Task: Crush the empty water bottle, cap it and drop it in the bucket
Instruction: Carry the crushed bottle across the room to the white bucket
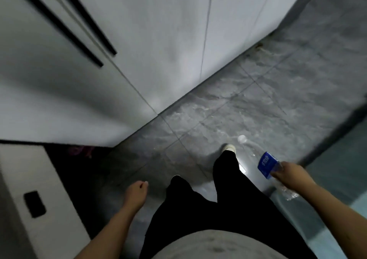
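The right hand [292, 174] is closed around the middle of the water bottle [267, 165], gripping at the edge of its blue label [268, 164] and holding it out at the person's right side, above the grey tiled floor [258, 104]. The white cap [242, 139] appears seated on the neck, pointing away from the body. The left hand [137, 194] hangs loosely curled and holds nothing. The bottle looks full-length, so crushing appears not yet done; capping and dropping remain to be judged. No bucket is in view. Blur and the clear plastic obscure the bottle's outline, and the lower end is hard to make out.
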Tool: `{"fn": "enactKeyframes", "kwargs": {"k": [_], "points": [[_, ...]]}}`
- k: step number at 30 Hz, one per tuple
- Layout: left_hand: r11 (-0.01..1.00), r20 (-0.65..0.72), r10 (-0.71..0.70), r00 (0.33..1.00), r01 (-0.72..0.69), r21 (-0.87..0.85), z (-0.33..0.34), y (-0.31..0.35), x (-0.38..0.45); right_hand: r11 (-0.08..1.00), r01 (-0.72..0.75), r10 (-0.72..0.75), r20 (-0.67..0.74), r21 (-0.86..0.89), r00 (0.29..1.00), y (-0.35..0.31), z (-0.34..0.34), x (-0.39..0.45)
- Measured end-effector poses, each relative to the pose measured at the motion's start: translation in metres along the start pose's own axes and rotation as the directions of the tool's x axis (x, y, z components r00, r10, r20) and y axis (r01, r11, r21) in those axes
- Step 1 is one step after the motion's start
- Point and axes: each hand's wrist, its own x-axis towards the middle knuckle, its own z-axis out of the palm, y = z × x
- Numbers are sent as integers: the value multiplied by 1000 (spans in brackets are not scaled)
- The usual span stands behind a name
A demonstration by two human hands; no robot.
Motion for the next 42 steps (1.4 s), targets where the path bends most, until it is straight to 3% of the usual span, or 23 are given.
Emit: {"fn": "enactKeyframes", "kwargs": {"k": [5,13,26,29,34,42], "points": [[965,29,154,988,-157,211,18,127,31,977,-123,124,9,176,992,68,-34,32],[895,125,290,949,-316,314,58,295,53,905,-233,237,33,356,971,138,-102,73],[795,300,340,891,-442,414,90,559,134,666,-464,419,222,584,880,189,-158,128],[776,359,345,867,-479,411,114,634,142,583,-511,462,260,632,848,199,-171,131],[658,455,426,782,-613,438,170,748,139,436,-579,490,358,688,795,230,-191,146],[648,477,419,772,-623,438,277,879,117,372,-553,506,337,745,794,334,-267,211]]}}
